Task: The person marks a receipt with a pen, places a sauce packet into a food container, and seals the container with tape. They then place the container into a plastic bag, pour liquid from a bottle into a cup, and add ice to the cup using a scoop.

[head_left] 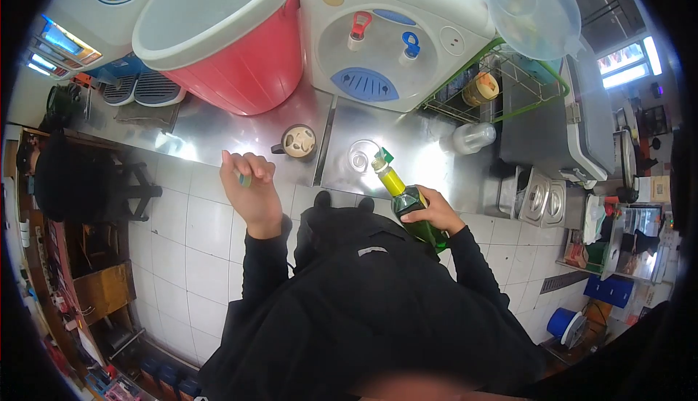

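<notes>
My right hand (435, 213) is wrapped round a green glass bottle (409, 199) with a yellow neck band. The bottle leans, its neck toward the counter, and a small green piece (387, 156) shows at its mouth. A clear glass (361, 157) stands on the counter just beyond the bottle's mouth. My left hand (252, 186) is raised in front of the counter edge, fingers curled round a small greenish cap-like piece (244, 179). To the right of that hand, a dark mug (296, 142) with a light brown, creamy-topped drink sits on the counter.
Behind the mug stands a large pink bucket (240, 74). A water dispenser (396, 26) with red and blue taps is beside it. Farther right are a green wire rack (523, 95), an overturned clear container (474, 138) and metal pans (538, 199). A black stool (80, 175) stands left.
</notes>
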### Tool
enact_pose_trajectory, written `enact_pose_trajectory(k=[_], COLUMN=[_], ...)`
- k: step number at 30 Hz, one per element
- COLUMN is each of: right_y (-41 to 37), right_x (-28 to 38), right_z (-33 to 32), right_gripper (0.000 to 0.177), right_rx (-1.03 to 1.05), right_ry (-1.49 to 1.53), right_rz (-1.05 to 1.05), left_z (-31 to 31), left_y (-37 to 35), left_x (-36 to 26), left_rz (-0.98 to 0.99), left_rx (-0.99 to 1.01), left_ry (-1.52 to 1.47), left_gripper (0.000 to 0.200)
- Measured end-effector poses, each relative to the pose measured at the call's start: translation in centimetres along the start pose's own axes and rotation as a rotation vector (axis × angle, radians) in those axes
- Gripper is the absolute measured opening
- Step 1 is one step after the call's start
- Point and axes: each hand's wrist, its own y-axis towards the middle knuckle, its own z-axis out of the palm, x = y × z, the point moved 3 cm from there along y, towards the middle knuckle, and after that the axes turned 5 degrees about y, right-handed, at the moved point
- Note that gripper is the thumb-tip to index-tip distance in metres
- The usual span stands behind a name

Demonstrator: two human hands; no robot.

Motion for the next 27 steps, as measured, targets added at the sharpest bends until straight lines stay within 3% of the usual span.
enact_pose_trajectory(k=[27], right_y=[-0.1], right_x=[-0.1], right_z=[-0.2], right_gripper=[0.055], right_rx=[-0.011], right_ry=[-0.037], right_rz=[0.065], left_z=[0.6], left_y=[0.4], left_x=[1.0], left_rz=[-0.032], left_rx=[-0.043], left_ry=[0.045], left_gripper=[0.039])
